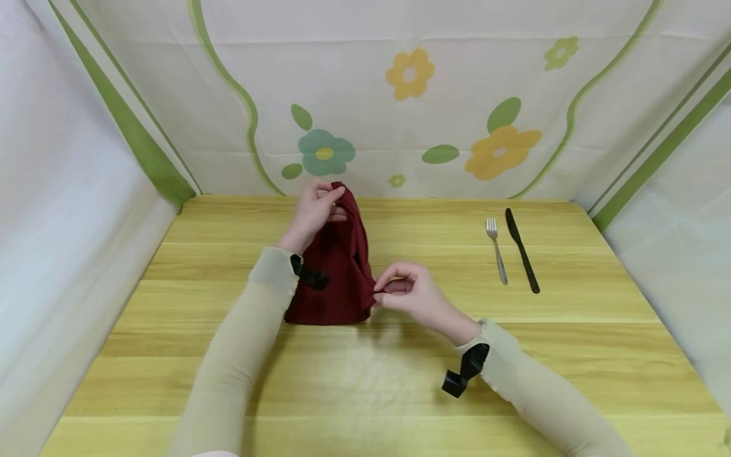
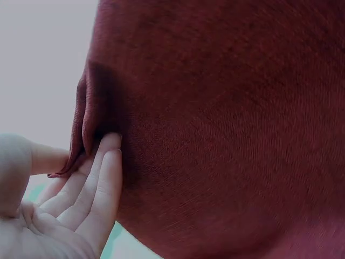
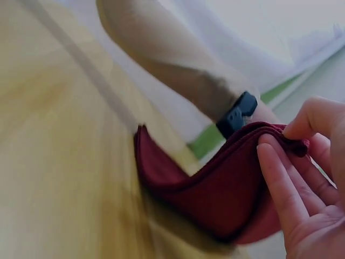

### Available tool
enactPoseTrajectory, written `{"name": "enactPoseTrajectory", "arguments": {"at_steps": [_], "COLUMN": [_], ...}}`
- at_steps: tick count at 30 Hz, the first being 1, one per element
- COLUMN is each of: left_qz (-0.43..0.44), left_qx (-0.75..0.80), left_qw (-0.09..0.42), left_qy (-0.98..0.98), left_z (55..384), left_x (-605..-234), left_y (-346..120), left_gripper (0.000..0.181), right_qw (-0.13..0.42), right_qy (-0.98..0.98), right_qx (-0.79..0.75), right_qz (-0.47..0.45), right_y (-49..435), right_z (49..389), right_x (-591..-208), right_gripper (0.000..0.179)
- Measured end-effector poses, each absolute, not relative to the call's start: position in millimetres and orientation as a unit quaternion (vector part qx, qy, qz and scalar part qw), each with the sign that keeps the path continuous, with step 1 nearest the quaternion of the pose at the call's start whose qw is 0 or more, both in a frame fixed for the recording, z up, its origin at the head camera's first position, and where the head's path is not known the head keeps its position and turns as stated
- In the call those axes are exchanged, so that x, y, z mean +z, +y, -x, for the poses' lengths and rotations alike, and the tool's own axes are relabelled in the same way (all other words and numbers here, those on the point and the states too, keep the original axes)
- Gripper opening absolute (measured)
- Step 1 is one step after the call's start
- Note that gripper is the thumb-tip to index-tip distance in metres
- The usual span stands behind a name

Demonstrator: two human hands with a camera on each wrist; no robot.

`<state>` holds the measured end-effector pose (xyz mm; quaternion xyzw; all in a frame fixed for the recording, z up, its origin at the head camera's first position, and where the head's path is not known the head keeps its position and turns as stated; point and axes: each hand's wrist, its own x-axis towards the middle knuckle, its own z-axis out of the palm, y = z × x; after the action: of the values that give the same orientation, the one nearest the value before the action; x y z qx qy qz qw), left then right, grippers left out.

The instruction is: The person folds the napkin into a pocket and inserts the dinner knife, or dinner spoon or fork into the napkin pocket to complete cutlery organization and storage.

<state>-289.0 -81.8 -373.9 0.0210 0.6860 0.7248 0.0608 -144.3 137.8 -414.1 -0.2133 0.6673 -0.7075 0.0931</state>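
Left hand [image 1: 316,209]: far end of the dark red cloth [image 1: 331,282] is pinched. Right hand [image 1: 415,293]: the cloth's right edge is pinched near its near corner. Cloth is stretched between them on the surface [image 1: 320,387], its long axis directed away from the person; neither hand is nearer, both in contact. Left forearm [image 1: 234,355] is extended forward beside the cloth; right forearm [image 1: 537,374] is angled in from its near right.

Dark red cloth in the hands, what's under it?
The wooden tabletop shows along the near edge of the dark red cloth; the area directly beneath is covered, so I can't tell what lies there.
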Motion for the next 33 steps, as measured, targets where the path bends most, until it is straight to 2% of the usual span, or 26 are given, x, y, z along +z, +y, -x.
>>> {"name": "enactPoseTrajectory", "arguments": {"at_steps": [5,17,22,28,30,33], "left_qz": [-0.031,-0.031,-0.028,-0.043,-0.055,-0.081], "left_qx": [0.726,0.676,0.665,0.647,0.639,0.622], "left_qw": [0.079,0.117,0.132,0.125,0.126,0.131], "left_qy": [0.682,0.727,0.735,0.751,0.756,0.768], "left_z": [290.7,290.7,288.7,285.9,285.1,284.5], "left_x": [-386.6,-424.9,-437.3,-442.0,-443.0,-444.8], "left_y": [-60.8,-26.1,-14.7,-4.1,-2.1,-0.6], "left_gripper": [0.028,0.024,0.022,0.023,0.024,0.029], "right_qw": [0.083,0.077,0.089,0.107,0.112,0.117], "right_qy": [0.707,0.746,0.753,0.767,0.773,0.789], "right_qx": [-0.678,-0.652,-0.646,-0.628,-0.621,-0.603], "right_qz": [0.185,0.107,0.087,0.074,0.064,0.034], "right_y": [167.4,213.1,224.1,230.8,231.2,230.3], "right_z": [138.1,126.6,121.2,118.3,118.2,118.8], "right_x": [-424.4,-451.6,-452.9,-453.5,-452.9,-450.5], "right_gripper": [0.010,0.008,0.009,0.009,0.014,0.033]}}
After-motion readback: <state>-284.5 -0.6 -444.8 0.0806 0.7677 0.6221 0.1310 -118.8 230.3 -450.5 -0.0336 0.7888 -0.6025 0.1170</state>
